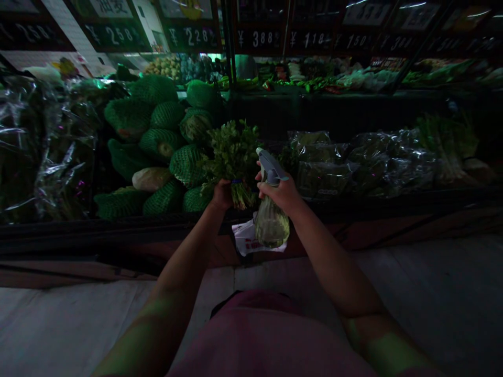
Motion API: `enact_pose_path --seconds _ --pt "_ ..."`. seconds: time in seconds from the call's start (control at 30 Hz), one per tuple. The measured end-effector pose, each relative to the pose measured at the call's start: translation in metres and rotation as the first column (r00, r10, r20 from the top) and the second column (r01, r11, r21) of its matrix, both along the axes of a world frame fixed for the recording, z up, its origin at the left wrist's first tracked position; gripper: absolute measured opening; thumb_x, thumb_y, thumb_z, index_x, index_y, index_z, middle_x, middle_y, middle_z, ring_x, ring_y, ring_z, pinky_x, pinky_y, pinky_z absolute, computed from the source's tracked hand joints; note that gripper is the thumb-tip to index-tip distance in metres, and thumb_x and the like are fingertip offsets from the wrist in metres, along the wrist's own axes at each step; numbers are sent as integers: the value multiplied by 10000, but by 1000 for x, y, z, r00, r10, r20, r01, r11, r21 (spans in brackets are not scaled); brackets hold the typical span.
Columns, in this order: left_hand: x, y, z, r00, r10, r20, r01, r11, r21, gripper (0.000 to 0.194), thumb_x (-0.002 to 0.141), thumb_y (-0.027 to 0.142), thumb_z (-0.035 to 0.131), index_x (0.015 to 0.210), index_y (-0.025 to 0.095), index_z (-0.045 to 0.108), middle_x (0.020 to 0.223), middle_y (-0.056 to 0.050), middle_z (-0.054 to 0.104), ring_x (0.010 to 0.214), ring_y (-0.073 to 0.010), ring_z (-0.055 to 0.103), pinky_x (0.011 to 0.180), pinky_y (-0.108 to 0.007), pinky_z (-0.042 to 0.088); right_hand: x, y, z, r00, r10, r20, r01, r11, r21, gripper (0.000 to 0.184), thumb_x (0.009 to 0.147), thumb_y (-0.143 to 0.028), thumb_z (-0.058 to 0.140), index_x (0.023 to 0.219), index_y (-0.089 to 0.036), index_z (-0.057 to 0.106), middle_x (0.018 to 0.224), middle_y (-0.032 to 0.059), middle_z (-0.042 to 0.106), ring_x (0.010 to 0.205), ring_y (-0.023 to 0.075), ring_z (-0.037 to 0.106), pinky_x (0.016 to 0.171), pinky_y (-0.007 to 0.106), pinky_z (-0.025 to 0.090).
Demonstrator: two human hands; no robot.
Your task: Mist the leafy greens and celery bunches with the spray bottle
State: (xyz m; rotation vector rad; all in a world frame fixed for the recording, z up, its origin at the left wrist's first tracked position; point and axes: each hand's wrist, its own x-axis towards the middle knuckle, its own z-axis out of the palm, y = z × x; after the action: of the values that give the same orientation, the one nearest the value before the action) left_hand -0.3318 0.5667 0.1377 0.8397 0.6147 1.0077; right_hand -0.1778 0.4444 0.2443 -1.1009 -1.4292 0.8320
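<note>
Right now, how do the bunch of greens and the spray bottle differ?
The bunch of greens is in the left hand, the spray bottle in the right hand.
The bunch is leafy, its stems bound by a bluish band; the bottle has a see-through body and gray spray head.
Both are held in front of the person.

Around the grey-topped, yellow-green spray bottle (272,222), I see a green leafy bunch (232,152) with a blue band (236,181) at eleven o'clock, green criss-cross netting (186,163) at ten, white numerals (266,38) on dark price boards (257,48) at twelve, and a pink shirt (271,340) at six.
</note>
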Motion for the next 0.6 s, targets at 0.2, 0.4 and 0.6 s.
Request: enact_pose_path --seconds 0.2,0.4,0.6 --pt "-4 -5 -1 999 -21 28 22 998 -51 427 514 465 541 790 141 573 785 -119 615 1011 -329 547 850 -449 448 -2 -5 0 999 34 -12 -34 999 -9 301 626 -211 544 922 -162 560 733 -37 569 459 47 508 517 216 464" --pt "-10 -9 -4 998 -56 -16 54 994 -91 434 530 510 592 761 143 570 748 -119 604 1000 -330 551 854 -460 444 -4 -8 -2 997 50 -66 -54 996 -66 338 600 -219 548 934 -171 551 701 -52 553 441 50 499 478 210 461" --pt "-6 -20 13 1000 -1 -18 -4 964 -265 334 517 402 604 716 134 593 667 -90 590 836 -295 591 797 -427 470 -6 -10 -9 994 80 -78 -86 994 -71 319 596 -228 545 911 -178 555 710 -48 561 428 48 499 465 207 455"
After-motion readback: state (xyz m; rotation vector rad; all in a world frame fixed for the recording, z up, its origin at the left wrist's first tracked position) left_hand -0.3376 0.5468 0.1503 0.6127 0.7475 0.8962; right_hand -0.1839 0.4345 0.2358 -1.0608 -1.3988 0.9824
